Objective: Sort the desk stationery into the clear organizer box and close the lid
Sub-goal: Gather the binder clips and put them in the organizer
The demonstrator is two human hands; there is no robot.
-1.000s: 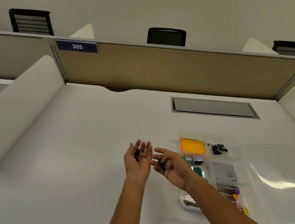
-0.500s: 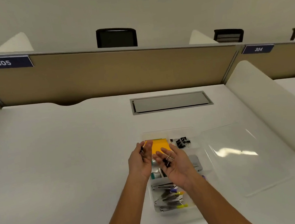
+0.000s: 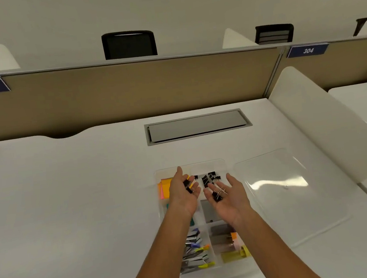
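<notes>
Both hands are palm-up over the far half of the organizer box (image 3: 223, 165), fingers relaxed and spread, not clamped on anything. Left hand (image 3: 182, 195) carries a few black binder clips (image 3: 188, 186) loose on the fingers and palm; right hand (image 3: 228, 196) carries another small bunch of clips (image 3: 218, 194) resting in the cupped palm. Key relation: the target cell is the far-right compartment, where a pile of clips (image 3: 210, 178) already sits, and it lies just beyond the fingertips of both hands, in the gap between them. Right hand is directly in line with it, fingertips pointing at that cell's near edge. Left hand hangs over the neighbouring far-left cell with the orange sticky notes (image 3: 166, 186), so a straight drop from there would likely land clips on the notes. My read: tip both palms inward and forward, left one needs the bigger sideways shift to the right. Clips lie jumbled, no useful long axis, so it's a pour, not a placement. Near cells hold staplers (image 3: 194, 250) and some coloured items I can't identify. The clear lid (image 3: 294, 197) lies flat on the desk (image 3: 71, 208) just right of the box, off it, nearer the right hand. Closing is still to do.
</notes>
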